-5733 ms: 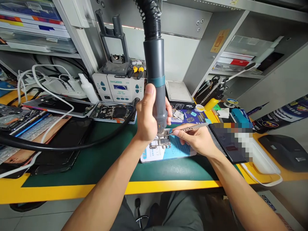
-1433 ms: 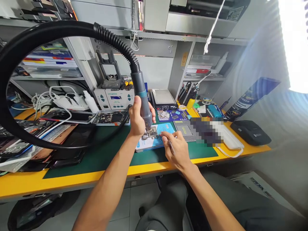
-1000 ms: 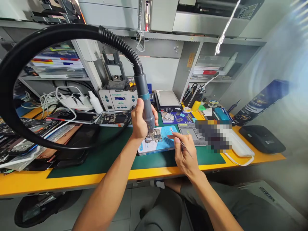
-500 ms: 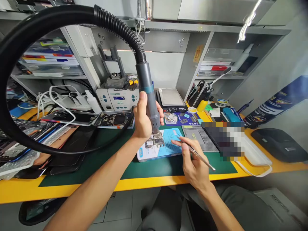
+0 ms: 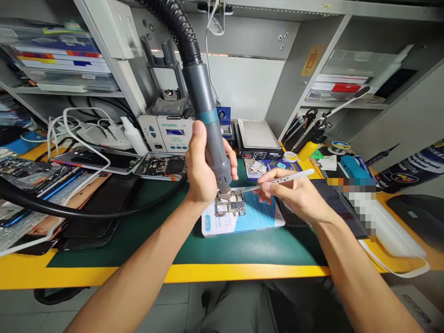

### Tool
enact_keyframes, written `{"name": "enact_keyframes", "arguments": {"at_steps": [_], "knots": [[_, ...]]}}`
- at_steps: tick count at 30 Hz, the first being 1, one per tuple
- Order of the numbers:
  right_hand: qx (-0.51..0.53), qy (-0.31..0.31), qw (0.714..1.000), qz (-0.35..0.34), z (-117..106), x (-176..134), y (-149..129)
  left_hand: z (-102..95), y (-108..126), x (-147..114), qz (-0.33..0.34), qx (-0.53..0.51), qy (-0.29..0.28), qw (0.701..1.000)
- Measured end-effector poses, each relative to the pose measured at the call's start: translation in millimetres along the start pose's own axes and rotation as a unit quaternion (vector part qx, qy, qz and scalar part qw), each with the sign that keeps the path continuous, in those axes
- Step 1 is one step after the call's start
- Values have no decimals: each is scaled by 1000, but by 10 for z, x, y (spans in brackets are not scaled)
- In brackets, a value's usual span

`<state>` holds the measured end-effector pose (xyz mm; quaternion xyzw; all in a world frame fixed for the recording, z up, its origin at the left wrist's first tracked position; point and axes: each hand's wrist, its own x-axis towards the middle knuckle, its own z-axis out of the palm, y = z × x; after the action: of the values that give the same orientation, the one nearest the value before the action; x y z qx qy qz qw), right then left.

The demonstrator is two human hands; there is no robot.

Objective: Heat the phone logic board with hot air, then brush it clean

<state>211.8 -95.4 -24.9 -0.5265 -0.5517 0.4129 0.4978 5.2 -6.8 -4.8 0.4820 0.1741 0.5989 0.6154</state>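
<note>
My left hand [image 5: 203,169] is wrapped round the grey handle of a hot air gun [image 5: 215,143], its metal nozzle pointing down close over a circuit board [image 5: 233,206]. Whether the nozzle touches the board I cannot tell. The board lies on a white and blue flat box [image 5: 260,217]. In my right hand [image 5: 294,192] is a pair of metal tweezers [image 5: 287,178], pinched between thumb and fingers. Its thin tips point left, at the board's upper right edge beside the nozzle.
A green mat [image 5: 156,245] covers the yellow bench. Stacked phone parts [image 5: 93,208] lie at left, with the gun's black hose passing over them. Behind stand a white control station [image 5: 169,134] and a flat heating plate [image 5: 260,136]. A spray can [image 5: 412,164] is at right.
My right hand has turned and brought the tweezers' tips left to the board's edge beside the nozzle. My left hand still holds the gun over the board. The camera view has shifted.
</note>
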Motion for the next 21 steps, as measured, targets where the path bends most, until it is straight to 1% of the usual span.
{"name": "enact_keyframes", "arguments": {"at_steps": [2,5,8,11,14,16,18,21], "knots": [[7,-37,999,14,-28,98,0,2,-14,-14,-3,3,4,1000],[5,-57,998,27,-51,114,63,28,-1,-37,-5,6,7,1000],[-9,-47,998,35,-50,41,138,51,45,-57,-4,6,6,1000],[-49,-4,999,15,-20,-45,176,35,81,-67,-4,10,-4,1000],[-116,53,990,-54,41,-149,198,-14,80,-65,0,15,-13,1000],[-166,78,976,-117,91,-246,228,-38,68,-61,-1,16,-17,1000],[-219,78,956,-180,139,-359,272,-38,61,-60,-1,15,-13,1000],[-300,57,917,-256,196,-517,337,6,58,-67,1,12,-1,1000]]}}
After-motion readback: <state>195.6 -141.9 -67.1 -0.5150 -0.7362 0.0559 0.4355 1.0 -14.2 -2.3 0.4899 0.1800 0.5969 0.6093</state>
